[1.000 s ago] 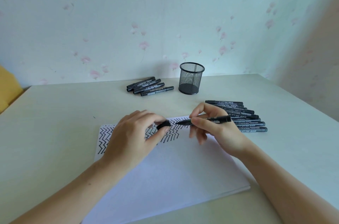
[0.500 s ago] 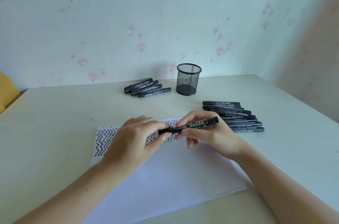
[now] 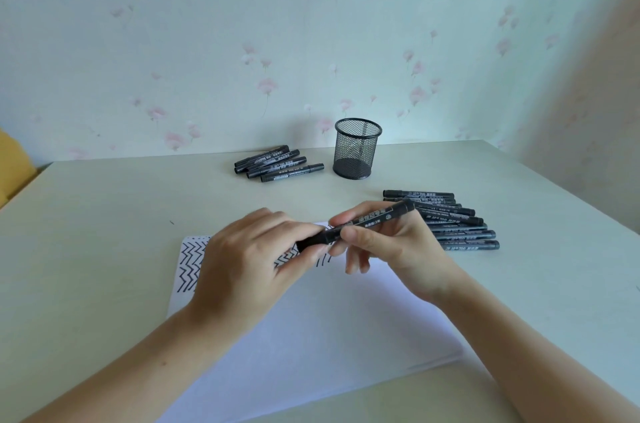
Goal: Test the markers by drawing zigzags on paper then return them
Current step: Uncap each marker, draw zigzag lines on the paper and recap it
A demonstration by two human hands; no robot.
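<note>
A black marker [image 3: 372, 218] is held over the white paper [image 3: 311, 336], tilted with its rear end up to the right. My right hand [image 3: 388, 249] grips its barrel. My left hand [image 3: 256, 263] pinches the cap end [image 3: 313, 242], and the cap sits on the marker. Black zigzags [image 3: 190, 263] run along the paper's far edge, partly hidden by my hands. Several black markers [image 3: 457, 225] lie in a row to the right of the paper. A smaller group of several markers [image 3: 277, 164] lies at the back.
An empty black mesh pen cup [image 3: 356, 152] stands at the back next to the smaller marker group. The pale table [image 3: 104, 214] meets a flowered wall behind. The table's right edge slants down at the right. Something yellow [image 3: 14, 169] shows at the far left.
One second ago my left hand held the cap apart from the marker's bare tip. The two hands came together and the cap now sits on the marker.
</note>
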